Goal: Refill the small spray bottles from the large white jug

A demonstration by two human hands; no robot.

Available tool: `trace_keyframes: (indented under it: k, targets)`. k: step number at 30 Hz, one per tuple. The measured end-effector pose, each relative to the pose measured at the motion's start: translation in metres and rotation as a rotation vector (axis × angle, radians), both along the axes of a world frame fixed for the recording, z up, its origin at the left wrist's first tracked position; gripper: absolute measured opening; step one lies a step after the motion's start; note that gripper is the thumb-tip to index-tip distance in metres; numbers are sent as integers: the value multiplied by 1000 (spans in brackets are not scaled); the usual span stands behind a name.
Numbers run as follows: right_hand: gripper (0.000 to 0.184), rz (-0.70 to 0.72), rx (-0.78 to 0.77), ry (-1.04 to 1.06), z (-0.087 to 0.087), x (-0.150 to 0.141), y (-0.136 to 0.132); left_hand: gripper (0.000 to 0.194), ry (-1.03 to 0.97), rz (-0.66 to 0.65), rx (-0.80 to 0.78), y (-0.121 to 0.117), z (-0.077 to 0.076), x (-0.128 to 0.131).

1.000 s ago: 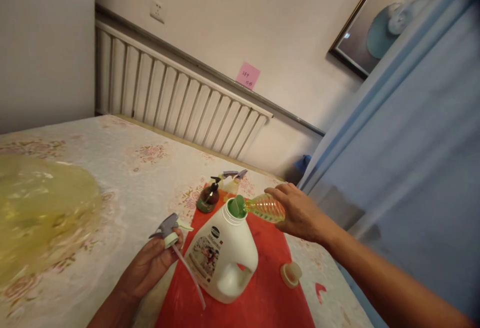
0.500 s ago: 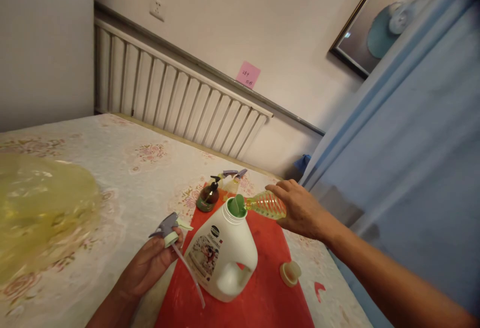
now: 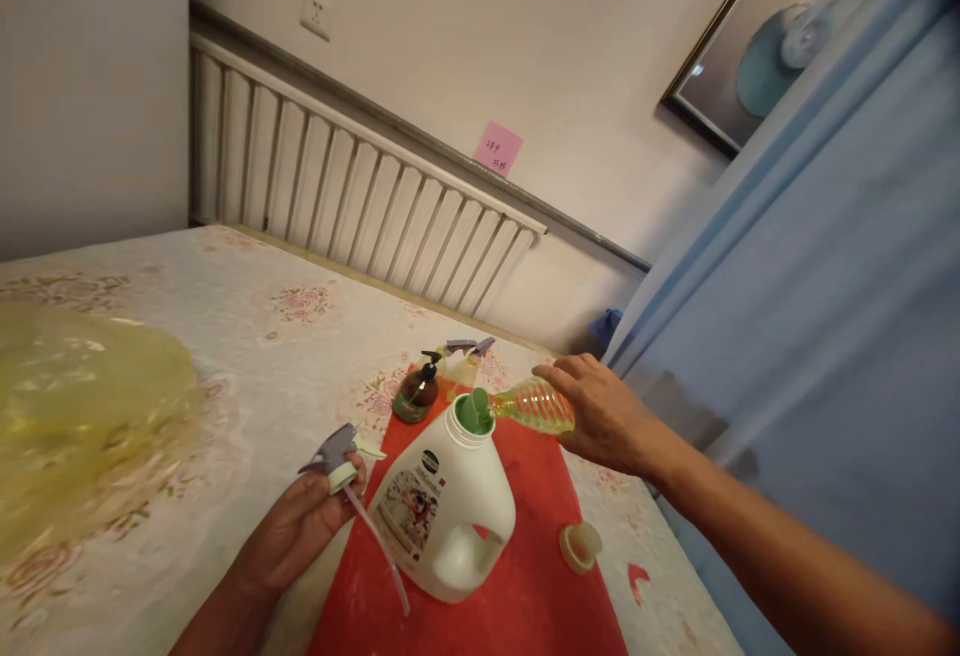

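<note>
My right hand point(image 3: 606, 418) grips a clear ribbed spray bottle point(image 3: 536, 406), tipped on its side with its neck at the green-lined mouth of a white detergent jug point(image 3: 450, 511). The jug stands on a red mat point(image 3: 544, 586), its handle toward me. Between the fingers of my left hand point(image 3: 300, 526) is a grey trigger spray head point(image 3: 336, 454), its thin dip tube hanging down in front of the jug. A pale screw cap point(image 3: 580, 547) lies on the mat's right edge. Whether liquid is flowing from the bottle is hard to see.
Behind the jug stand a brown pump bottle point(image 3: 417, 391) and bottles with grey trigger heads point(image 3: 469, 348). A large yellow translucent plastic bag point(image 3: 90, 416) lies on the left of the flowered tablecloth point(image 3: 247, 336). A blue curtain point(image 3: 810, 306) hangs at right; a radiator point(image 3: 352, 186) lines the wall.
My right hand and the spray bottle have shifted very slightly to the right. The left hand, the spray head and the jug stay in place.
</note>
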State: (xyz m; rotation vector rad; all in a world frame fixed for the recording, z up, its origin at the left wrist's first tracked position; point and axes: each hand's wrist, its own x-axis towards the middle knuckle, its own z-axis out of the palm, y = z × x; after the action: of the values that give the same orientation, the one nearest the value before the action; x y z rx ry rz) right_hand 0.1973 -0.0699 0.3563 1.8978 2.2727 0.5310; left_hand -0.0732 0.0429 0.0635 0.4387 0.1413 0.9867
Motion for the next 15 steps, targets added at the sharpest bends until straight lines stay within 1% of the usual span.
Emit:
trace_keyframes:
  k: [9, 15]
  targets:
    - [65, -15, 8, -42, 3, -2, 2, 28, 26, 9, 1, 0, 0, -1]
    - [65, 4, 16, -52, 5, -3, 1, 28, 31, 1, 12, -1, 1, -1]
